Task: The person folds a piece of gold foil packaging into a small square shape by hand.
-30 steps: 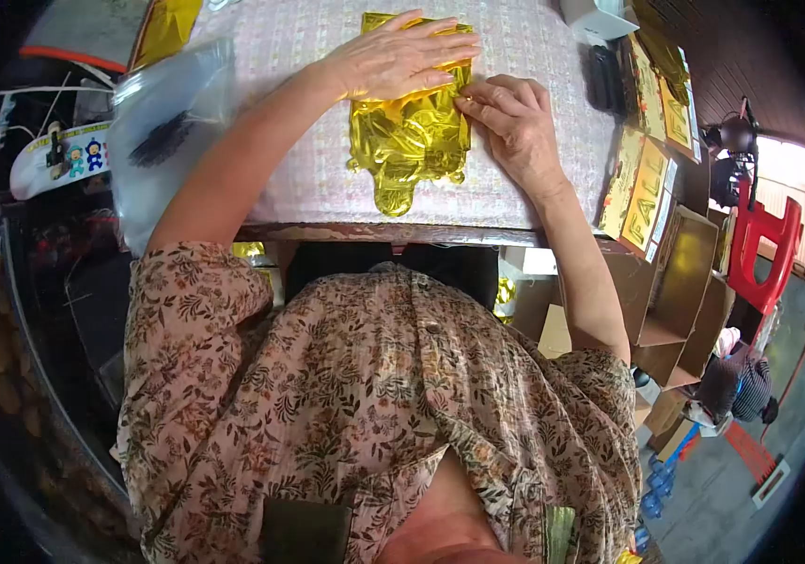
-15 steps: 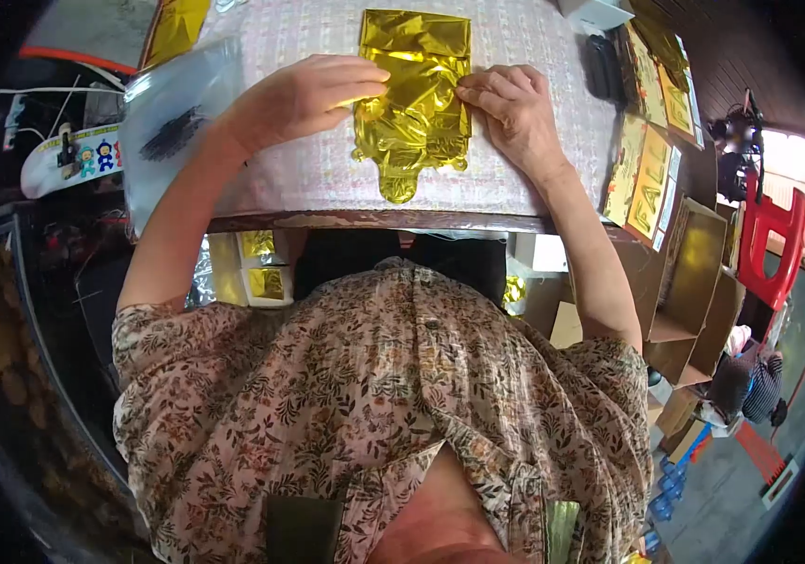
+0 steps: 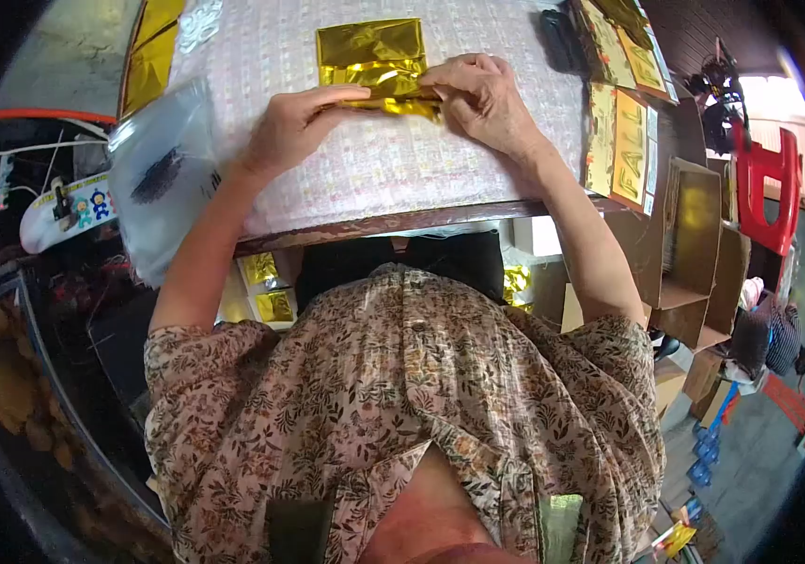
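Head view, gold foil (image 3: 369, 45): it was at top centre of the frame; the far part lay quite flat, and the near edge was folded up.
Still unflat: this fold looked raised and loose, so I judged the folding only partly done.
Left hand (image 3: 297, 124): it pinched the left end of the fold.
Right hand (image 3: 489, 101): it gripped the right end by fingertips.
Room: tablecloth (image 3: 365, 179) was open towards the table edge (image 3: 374, 224); plastic bags (image 3: 167, 221) limited the left, printed boxes (image 3: 630, 146) the right.
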`<state>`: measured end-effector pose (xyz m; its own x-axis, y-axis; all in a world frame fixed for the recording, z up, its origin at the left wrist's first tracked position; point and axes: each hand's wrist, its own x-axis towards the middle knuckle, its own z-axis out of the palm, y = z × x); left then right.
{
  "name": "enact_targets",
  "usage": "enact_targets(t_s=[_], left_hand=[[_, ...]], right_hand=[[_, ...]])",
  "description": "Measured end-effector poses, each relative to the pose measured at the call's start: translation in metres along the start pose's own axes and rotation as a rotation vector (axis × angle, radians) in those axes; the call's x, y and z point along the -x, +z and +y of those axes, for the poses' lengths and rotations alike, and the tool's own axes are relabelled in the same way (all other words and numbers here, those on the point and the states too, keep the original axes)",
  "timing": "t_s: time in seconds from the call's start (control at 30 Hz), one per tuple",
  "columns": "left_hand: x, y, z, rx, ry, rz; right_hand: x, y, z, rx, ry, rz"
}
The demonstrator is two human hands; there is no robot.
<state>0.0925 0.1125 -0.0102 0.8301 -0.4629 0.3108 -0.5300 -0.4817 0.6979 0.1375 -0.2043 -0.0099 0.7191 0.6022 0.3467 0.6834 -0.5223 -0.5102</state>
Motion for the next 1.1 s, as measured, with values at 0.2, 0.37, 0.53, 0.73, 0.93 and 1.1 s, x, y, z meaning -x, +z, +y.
enact_targets(t_s=[0.2,0.37,0.53,0.73,0.93,1.1], left_hand=[[0.002,0.005,-0.008,0.03,-0.344,0.09],[-0.008,0.011,-0.006,0.216,-0.332,0.243],[-0.008,0.016,-0.021,0.246,-0.297,0.272],[-0.004,0.001,0.008,-0.035,-0.464,0.037],[0.005,-0.004,0.009,-0.112,-0.028,0.151],[0.009,-0.009,-0.001,-0.236,-0.003,0.031]], right_hand=[[0.002,0.01,-0.007,0.003,0.131,0.119],[-0.003,0.019,-0.012,-0.05,0.205,0.147],[-0.007,0.018,-0.013,-0.122,0.255,0.136],[-0.005,0.02,-0.004,-0.11,0.113,0.133],[-0.005,0.014,-0.013,-0.081,0.143,0.064],[-0.007,0.011,-0.014,-0.086,0.144,0.06]])
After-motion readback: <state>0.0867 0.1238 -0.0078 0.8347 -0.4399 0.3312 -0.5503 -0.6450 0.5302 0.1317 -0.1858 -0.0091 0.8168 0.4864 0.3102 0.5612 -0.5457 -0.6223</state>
